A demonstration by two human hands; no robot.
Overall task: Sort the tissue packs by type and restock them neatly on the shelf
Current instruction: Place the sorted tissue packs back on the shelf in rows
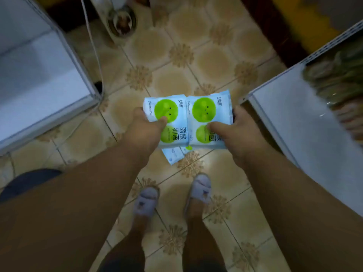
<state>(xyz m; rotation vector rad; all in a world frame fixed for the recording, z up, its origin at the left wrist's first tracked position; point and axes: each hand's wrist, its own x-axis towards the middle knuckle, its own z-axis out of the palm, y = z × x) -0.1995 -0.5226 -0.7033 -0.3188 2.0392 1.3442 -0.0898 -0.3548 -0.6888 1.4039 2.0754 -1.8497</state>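
at frame centre, the left hand (144,130) and right hand (238,130) each had a grip on the pale blue green-dotted tissue packs (187,120); squaring their edges first would probably help neat shelving.

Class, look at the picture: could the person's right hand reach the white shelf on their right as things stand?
Probably yes. The right hand grips a tissue pack beside the white shelf; nothing shows between them. But the hand is full, so it could only set the pack down there.
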